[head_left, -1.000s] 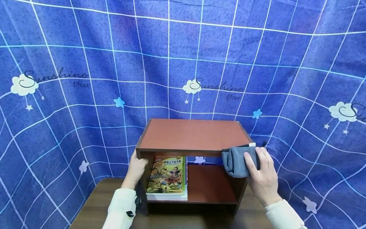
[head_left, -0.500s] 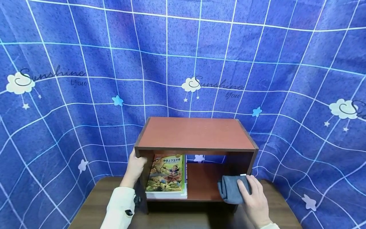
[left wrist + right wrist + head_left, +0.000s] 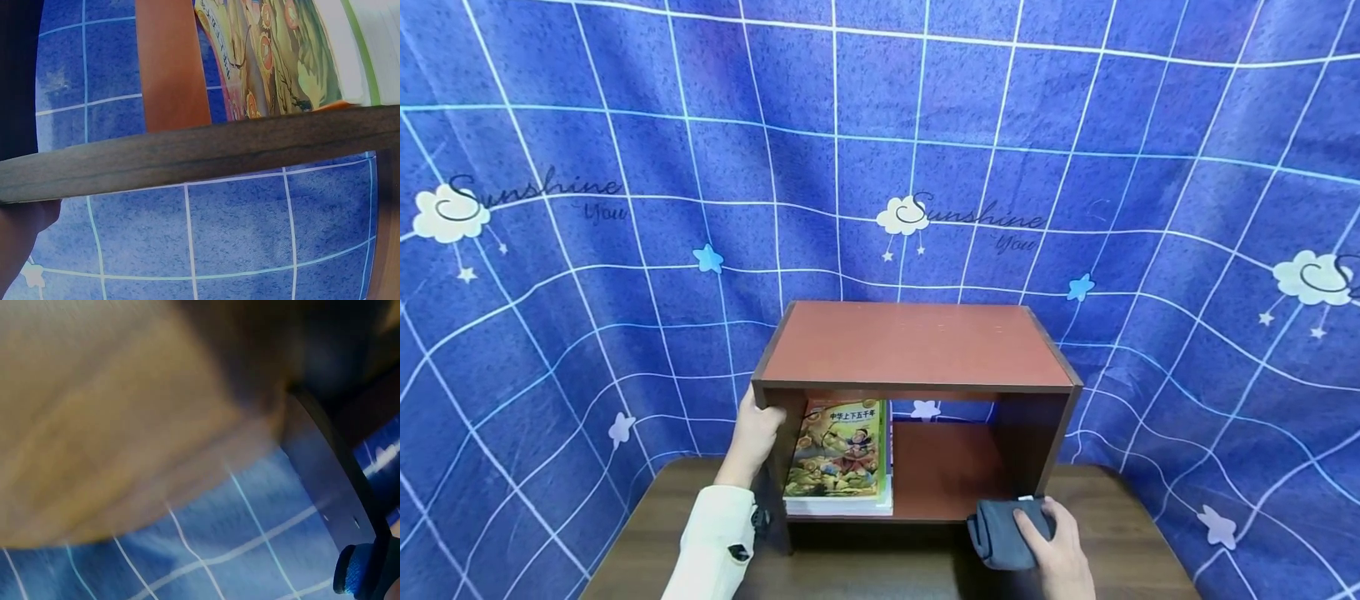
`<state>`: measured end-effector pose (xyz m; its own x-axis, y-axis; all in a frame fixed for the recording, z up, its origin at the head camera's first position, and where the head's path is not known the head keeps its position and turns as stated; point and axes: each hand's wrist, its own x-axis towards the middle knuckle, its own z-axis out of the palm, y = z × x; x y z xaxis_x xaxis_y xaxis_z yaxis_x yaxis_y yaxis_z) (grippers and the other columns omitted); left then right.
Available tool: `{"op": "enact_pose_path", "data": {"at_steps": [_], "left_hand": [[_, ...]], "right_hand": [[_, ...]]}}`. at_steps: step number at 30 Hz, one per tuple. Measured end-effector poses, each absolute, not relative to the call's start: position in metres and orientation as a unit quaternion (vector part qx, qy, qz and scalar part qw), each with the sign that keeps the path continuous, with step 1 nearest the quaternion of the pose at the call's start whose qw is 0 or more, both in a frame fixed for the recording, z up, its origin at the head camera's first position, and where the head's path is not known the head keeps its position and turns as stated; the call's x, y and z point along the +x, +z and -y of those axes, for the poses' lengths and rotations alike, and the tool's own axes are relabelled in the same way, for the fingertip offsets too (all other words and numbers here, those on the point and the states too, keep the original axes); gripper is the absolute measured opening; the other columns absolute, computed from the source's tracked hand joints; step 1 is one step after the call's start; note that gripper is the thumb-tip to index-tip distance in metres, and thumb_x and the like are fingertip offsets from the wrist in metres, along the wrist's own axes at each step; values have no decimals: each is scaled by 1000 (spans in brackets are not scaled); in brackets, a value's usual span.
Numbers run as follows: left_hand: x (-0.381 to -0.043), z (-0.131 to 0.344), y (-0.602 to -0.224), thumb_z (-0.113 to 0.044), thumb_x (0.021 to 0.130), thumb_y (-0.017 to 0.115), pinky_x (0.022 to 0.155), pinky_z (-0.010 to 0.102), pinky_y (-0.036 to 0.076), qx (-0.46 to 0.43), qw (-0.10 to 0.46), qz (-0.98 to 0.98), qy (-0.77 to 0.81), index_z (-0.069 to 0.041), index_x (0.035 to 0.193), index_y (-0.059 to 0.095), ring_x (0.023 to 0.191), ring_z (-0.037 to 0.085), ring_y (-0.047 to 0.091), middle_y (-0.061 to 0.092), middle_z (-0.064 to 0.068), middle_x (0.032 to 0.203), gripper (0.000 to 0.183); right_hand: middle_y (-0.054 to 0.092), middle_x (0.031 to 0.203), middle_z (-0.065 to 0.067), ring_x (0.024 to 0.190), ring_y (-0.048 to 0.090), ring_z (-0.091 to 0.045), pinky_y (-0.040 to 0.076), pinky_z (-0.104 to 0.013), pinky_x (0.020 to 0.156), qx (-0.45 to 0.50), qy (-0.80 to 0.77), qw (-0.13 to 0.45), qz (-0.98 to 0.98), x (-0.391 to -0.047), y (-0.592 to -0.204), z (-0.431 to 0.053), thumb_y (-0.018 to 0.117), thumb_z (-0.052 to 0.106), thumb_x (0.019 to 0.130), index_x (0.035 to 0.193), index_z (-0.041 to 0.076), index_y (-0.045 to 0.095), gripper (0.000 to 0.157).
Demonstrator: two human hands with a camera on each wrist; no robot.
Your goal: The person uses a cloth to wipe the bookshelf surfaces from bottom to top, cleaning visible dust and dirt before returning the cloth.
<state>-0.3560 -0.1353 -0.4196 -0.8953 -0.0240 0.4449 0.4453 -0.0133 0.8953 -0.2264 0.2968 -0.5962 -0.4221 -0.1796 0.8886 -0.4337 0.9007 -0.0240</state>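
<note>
A small brown wooden shelf (image 3: 917, 342) with a reddish top stands on the table. My left hand (image 3: 754, 440) grips its left side panel, the thumb showing at the inner face; in the left wrist view that hand (image 3: 25, 234) is at the panel's edge. My right hand (image 3: 1062, 546) holds a folded dark grey cloth (image 3: 1003, 537) with a small white tag, at the lower right front of the shelf. Whether the cloth touches the shelf board's front edge I cannot tell. The cloth hides the bottom of the right side panel (image 3: 1039, 442).
Stacked books (image 3: 842, 458) with an illustrated cover lie in the left part of the shelf compartment. Beneath the shelf is a wooden table (image 3: 1097, 508) with rounded corners. A blue curtain (image 3: 850, 167) with white grid lines surrounds the table.
My right hand has carried the cloth down the front of the shelf's right side, from the top corner to the lower board. My left hand stays on the left panel.
</note>
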Motion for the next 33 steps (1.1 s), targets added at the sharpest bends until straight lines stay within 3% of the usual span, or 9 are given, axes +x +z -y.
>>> {"op": "enact_pose_path", "data": {"at_steps": [5, 7, 9, 12, 17, 20, 24, 30, 33], "left_hand": [[-358, 135, -419, 20, 69, 40, 83, 25, 31, -153, 160, 681, -698, 0, 142, 35, 101, 19, 39, 45, 16, 134, 75], [-358, 135, -419, 19, 69, 40, 86, 26, 30, -157, 161, 680, -698, 1, 143, 34, 103, 19, 39, 45, 16, 135, 76], [-358, 135, -419, 18, 69, 40, 87, 26, 30, -156, 162, 681, -697, 1, 143, 34, 104, 18, 39, 44, 16, 136, 76], [-357, 134, -419, 18, 69, 40, 88, 24, 30, -157, 166, 684, -692, 2, 142, 34, 104, 17, 40, 44, 17, 136, 75], [-357, 133, -420, 20, 69, 39, 85, 23, 33, -159, 178, 681, -693, 4, 139, 39, 101, 21, 41, 49, 15, 127, 72], [-356, 134, -421, 20, 68, 39, 83, 24, 35, -157, 183, 679, -693, 4, 137, 41, 99, 26, 42, 51, 11, 122, 70], [-355, 136, -420, 20, 69, 40, 82, 22, 35, -155, 186, 684, -688, 5, 136, 41, 99, 24, 43, 51, 13, 123, 69], [-355, 137, -417, 19, 71, 40, 93, 21, 32, -157, 181, 686, -687, 3, 140, 38, 110, 17, 42, 46, 19, 135, 71], [-350, 135, -425, 16, 72, 44, 99, 29, 31, -136, 195, 709, -664, 2, 141, 38, 117, 21, 42, 46, 20, 136, 71]], "right_hand": [[49, 109, -33, 113, 42, -43, 31, -30, 102, 236, 133, 467, 842, -231, -631, -309, 61, 11, 41, 106, 13, 68, 65], [49, 107, -33, 121, 38, -38, 16, -26, 108, 259, 133, 460, 839, -233, -647, -314, 69, 21, 51, 105, 12, 67, 55], [50, 105, -31, 127, 33, -33, 14, -27, 109, 270, 119, 457, 839, -233, -661, -318, 70, 41, 66, 104, 12, 67, 48], [53, 103, -27, 122, 38, -33, 15, -26, 109, 259, 102, 449, 849, -232, -676, -323, 52, 72, 74, 103, 13, 67, 67], [55, 95, -12, 94, 53, -35, 41, -33, 89, 216, 58, 420, 880, -232, -684, -325, 48, 78, 69, 99, 17, 66, 71], [50, 87, -4, 82, 55, -28, 45, -39, 68, 214, 28, 416, 883, -235, -684, -324, 50, 76, 66, 96, 17, 66, 68], [46, 80, -1, 76, 53, -25, 46, -39, 62, 204, 22, 378, 903, -236, -677, -317, 61, 62, 63, 94, 17, 66, 55], [56, 82, 4, 73, 57, -22, 47, -38, 57, 186, 103, 133, 968, -231, -624, -302, 75, 11, 59, 98, 20, 63, 42], [60, 81, 9, 73, 60, -14, 48, -36, 57, 234, 183, 74, 952, -225, -577, -297, 76, 8, 63, 96, 20, 60, 39]]}}
